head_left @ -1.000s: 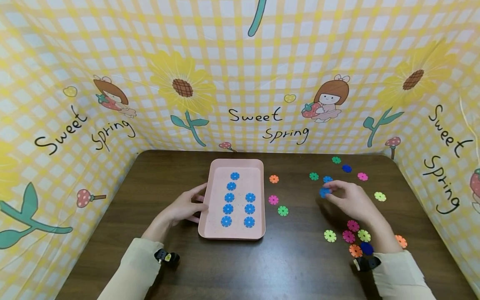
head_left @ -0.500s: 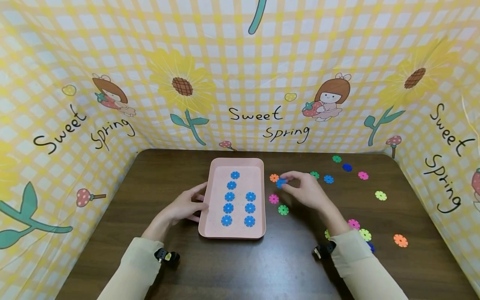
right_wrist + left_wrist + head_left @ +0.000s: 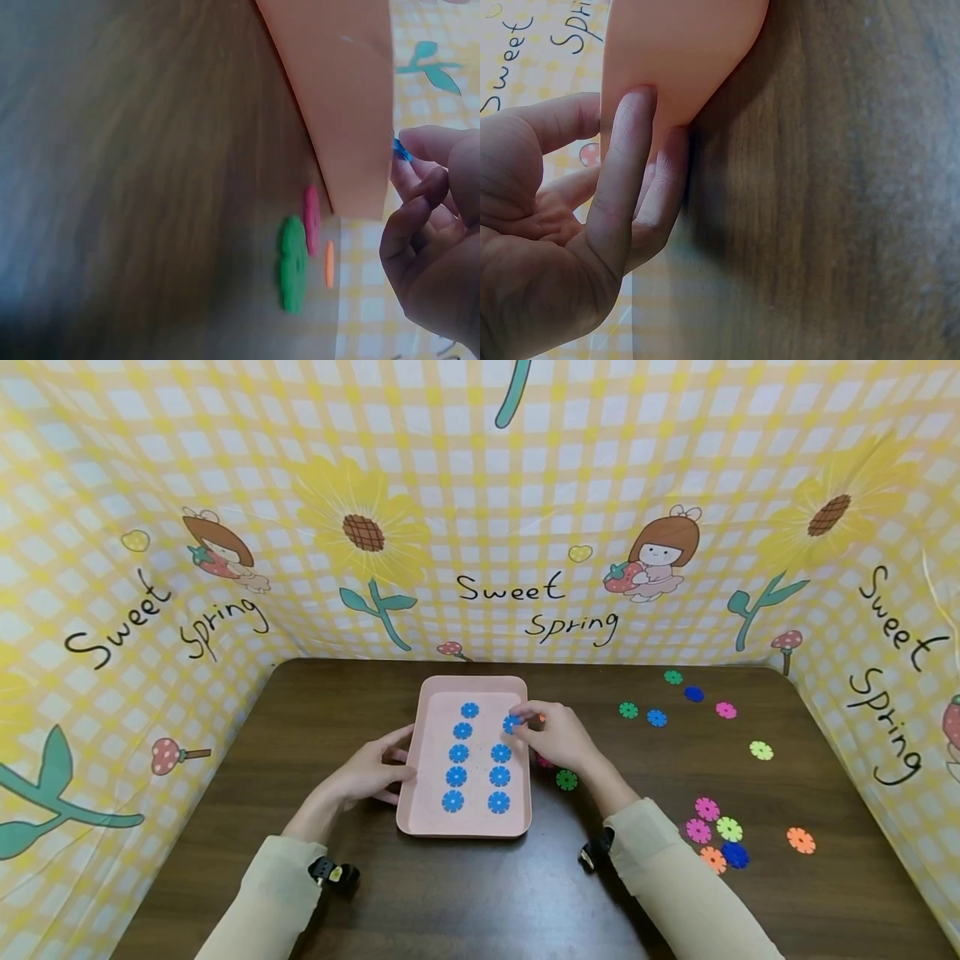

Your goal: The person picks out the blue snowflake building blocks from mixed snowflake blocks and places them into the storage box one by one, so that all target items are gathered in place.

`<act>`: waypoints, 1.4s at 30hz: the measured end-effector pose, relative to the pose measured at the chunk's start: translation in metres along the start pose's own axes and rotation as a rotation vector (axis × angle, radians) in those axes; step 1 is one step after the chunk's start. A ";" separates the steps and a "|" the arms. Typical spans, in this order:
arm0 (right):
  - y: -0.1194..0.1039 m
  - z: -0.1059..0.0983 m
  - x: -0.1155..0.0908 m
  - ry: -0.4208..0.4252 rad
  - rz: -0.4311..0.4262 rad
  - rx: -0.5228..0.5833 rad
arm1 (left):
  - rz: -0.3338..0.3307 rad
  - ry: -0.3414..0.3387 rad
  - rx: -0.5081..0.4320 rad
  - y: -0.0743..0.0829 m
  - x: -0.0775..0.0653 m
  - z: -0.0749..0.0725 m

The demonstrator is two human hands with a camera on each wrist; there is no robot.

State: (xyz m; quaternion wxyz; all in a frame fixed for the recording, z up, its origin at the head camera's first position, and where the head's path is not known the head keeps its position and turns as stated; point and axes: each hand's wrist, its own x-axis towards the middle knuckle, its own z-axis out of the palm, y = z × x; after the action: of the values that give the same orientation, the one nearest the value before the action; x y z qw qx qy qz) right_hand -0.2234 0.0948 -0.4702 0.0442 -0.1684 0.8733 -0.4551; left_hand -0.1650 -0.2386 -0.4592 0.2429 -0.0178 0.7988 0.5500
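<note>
My right hand (image 3: 562, 739) pinches a blue notched plastic disc (image 3: 511, 724) between thumb and fingertips, over the upper right part of the pink tray (image 3: 477, 823). In the right wrist view a bit of that blue disc (image 3: 403, 150) shows at the fingertips, just past the tray wall (image 3: 341, 97). Several blue discs (image 3: 458, 753) lie in the tray in two columns, the left one longer. My left hand (image 3: 367, 772) rests against the tray's left side. Seen from the left wrist, its lightly bent fingers (image 3: 622, 172) touch the outer wall (image 3: 682, 52).
Right beside the tray lie a green disc (image 3: 567, 780), a pink one (image 3: 312, 221) and an orange one (image 3: 329, 264). Farther right, several discs in mixed colours are scattered, among them a blue one (image 3: 657, 717) and a yellow-green one (image 3: 761, 750). A checked cloth (image 3: 525, 510) surrounds the table.
My right hand has carried the blue disc leftward from the scattered discs at the right to above the tray. The left hand and the tray have stayed in place.
</note>
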 end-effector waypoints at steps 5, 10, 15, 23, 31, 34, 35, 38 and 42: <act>-0.004 0.013 0.009 -0.027 0.043 -0.035 | -0.005 -0.003 0.003 -0.002 0.002 0.000; -0.004 0.025 0.014 -0.049 0.080 -0.104 | -0.016 0.004 0.012 -0.001 0.000 0.000; -0.007 0.028 0.017 -0.041 0.069 -0.213 | -0.008 0.003 0.008 0.001 -0.001 -0.001; -0.014 0.026 0.017 -0.082 0.045 -0.380 | 0.010 -0.008 -0.002 0.001 0.000 -0.001; -0.016 0.019 0.009 -0.022 0.039 -0.292 | 0.003 -0.003 0.002 -0.001 0.000 0.000; -0.015 0.013 0.005 0.022 0.046 -0.225 | 0.008 -0.005 0.004 -0.001 0.000 0.000; -0.015 0.010 0.004 0.040 0.045 -0.212 | 0.008 -0.004 0.004 -0.001 0.000 0.000; -0.013 0.002 0.001 0.101 0.032 -0.195 | 0.008 -0.001 0.003 0.000 -0.001 0.000; -0.006 -0.011 -0.001 0.147 0.038 -0.174 | 0.009 0.003 0.006 0.000 -0.001 0.000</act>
State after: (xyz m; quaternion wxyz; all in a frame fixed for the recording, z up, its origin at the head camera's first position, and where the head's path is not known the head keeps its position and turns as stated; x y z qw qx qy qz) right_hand -0.2231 0.1009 -0.4593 -0.0261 -0.1212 0.9134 -0.3877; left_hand -0.1643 -0.2384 -0.4591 0.2392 -0.0142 0.8009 0.5488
